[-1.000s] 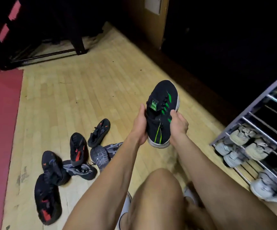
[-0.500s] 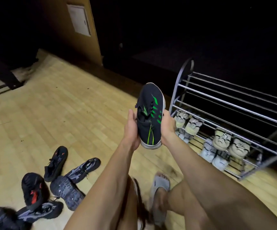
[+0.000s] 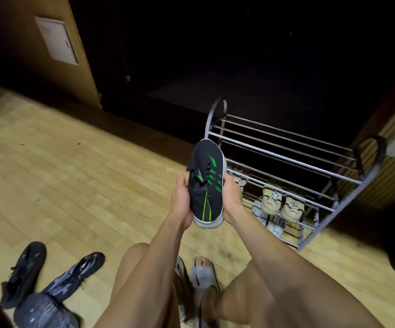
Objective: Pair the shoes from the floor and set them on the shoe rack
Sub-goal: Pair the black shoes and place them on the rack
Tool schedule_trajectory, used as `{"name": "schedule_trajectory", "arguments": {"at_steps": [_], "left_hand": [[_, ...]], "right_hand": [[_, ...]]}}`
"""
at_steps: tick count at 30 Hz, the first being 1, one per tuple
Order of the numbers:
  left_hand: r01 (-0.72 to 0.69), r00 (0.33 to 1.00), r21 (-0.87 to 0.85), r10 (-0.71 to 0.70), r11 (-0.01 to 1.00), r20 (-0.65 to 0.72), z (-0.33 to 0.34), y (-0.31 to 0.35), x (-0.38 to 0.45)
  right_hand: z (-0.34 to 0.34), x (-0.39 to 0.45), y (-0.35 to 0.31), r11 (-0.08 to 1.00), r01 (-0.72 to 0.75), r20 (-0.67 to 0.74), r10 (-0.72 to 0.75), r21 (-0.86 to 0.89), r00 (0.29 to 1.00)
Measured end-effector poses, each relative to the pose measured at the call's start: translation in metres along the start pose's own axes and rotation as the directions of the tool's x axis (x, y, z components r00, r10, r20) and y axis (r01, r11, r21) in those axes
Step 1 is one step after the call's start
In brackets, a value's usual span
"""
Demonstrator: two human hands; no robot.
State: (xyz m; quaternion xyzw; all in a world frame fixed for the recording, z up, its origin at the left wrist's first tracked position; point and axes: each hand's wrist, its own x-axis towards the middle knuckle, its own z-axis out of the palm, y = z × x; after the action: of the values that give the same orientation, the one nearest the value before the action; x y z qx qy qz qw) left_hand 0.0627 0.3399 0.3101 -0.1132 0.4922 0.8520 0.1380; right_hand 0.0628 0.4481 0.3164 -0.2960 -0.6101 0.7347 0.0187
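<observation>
A black sneaker with green stripes (image 3: 206, 185) is held up in the air, toe pointing away, between both hands. My left hand (image 3: 180, 201) grips its left side near the heel and my right hand (image 3: 232, 197) grips its right side. A metal shoe rack (image 3: 284, 157) stands just beyond on the right, with pale sneakers (image 3: 280, 203) on its lower tiers. On the floor at the bottom left lie a black shoe (image 3: 26, 268) and two grey patterned shoes (image 3: 73, 278), one sole up.
Wooden floor (image 3: 61, 174) stretches to the left. A dark doorway and a wooden wall panel (image 3: 56, 41) stand behind. My bare legs and grey slippers (image 3: 201, 278) fill the bottom middle. The rack's upper tiers carry no shoes.
The view has swung right, bringing the whole rack into view. The sneaker stays held in both hands and now sits closer to the rack's left end. The floor shoes slid to the lower left.
</observation>
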Motion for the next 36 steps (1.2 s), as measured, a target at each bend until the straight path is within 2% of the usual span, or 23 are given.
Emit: {"name": "schedule_trajectory", "arguments": {"at_steps": [4, 9, 13, 16, 19, 23, 27, 33, 36], "left_hand": [[0.057, 0.998, 0.024, -0.057, 0.998, -0.001, 0.008, -0.01, 0.011], [0.117, 0.993, 0.06, -0.117, 0.991, 0.0, 0.025, -0.029, 0.035], [0.167, 0.986, 0.06, -0.168, 0.984, 0.008, 0.032, -0.05, 0.066], [0.2, 0.978, 0.042, -0.202, 0.979, 0.049, 0.04, -0.068, 0.092], [0.215, 0.974, 0.066, -0.219, 0.974, 0.054, 0.056, -0.081, 0.124], [0.238, 0.966, 0.123, -0.248, 0.963, 0.072, 0.08, -0.095, 0.16], [0.227, 0.97, 0.093, -0.233, 0.97, 0.064, 0.084, -0.105, 0.189], [0.178, 0.974, 0.154, -0.196, 0.972, 0.112, 0.092, -0.102, 0.21], [0.142, 0.983, 0.214, -0.162, 0.967, 0.081, 0.1, -0.095, 0.209]], "right_hand": [[-0.009, 0.007, 0.003, 1.0, 0.0, -0.01, 0.0, -0.005, 1.0], [-0.021, 0.06, 0.032, 0.988, 0.063, 0.002, -0.064, -0.141, 0.998], [-0.041, 0.088, 0.04, 0.999, 0.015, -0.04, -0.017, -0.047, 0.999], [-0.051, 0.094, 0.031, 0.996, 0.087, -0.066, -0.087, 0.001, 0.994], [-0.065, 0.133, 0.035, 0.994, 0.106, -0.11, -0.104, 0.015, 0.989], [-0.069, 0.18, 0.038, 0.998, 0.062, -0.176, -0.059, 0.012, 0.983], [-0.072, 0.208, 0.028, 0.997, 0.063, -0.175, -0.07, -0.047, 0.982], [-0.075, 0.234, 0.03, 0.997, 0.07, -0.145, -0.065, 0.033, 0.987], [-0.075, 0.239, 0.025, 0.994, 0.057, -0.154, -0.042, 0.097, 0.987]]}}
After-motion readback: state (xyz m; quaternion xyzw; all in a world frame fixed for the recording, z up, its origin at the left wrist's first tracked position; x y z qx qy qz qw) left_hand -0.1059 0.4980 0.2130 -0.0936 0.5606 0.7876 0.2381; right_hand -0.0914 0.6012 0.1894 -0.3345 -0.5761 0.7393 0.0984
